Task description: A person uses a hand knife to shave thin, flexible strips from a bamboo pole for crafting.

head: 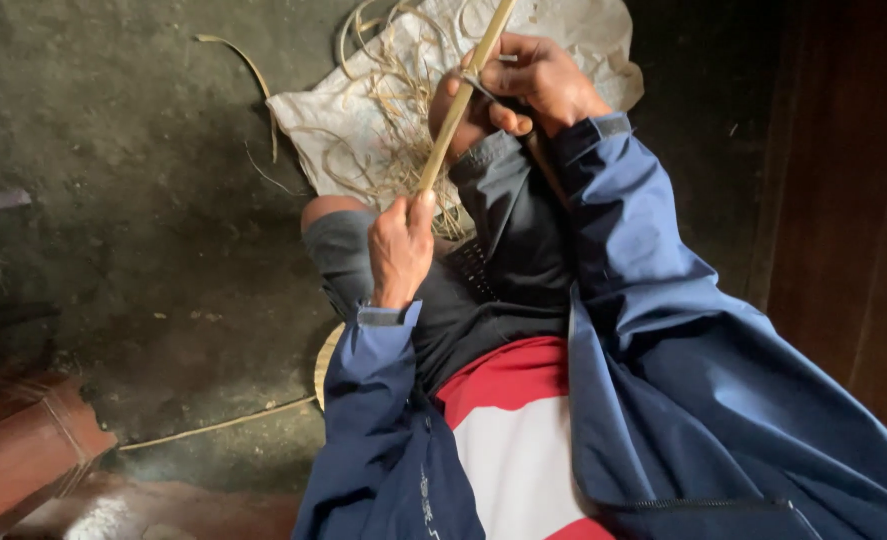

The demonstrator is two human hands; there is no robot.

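A long, pale yellow strip of split bamboo (460,98) is held slanting from the lower middle of the view up to the top edge, over the person's lap. Its lower end is gripped by the left hand (400,250), whose fingers are curled closed around it with the thumb on top. Higher up, the right hand (528,85) is closed around the strip together with a thin dark blade (480,92), which is pressed against the bamboo; how the blade is seated in the fist cannot be told. Both arms are covered by the sleeves of a dark blue jacket (663,330). Beneath the hands a crumpled white woven sack (323,130) is spread on the dark rough ground (113,150), and a tangle of thin pale bamboo shavings (393,95) is scattered across it. A single long shaving (213,427) lies on the ground near the lower left.
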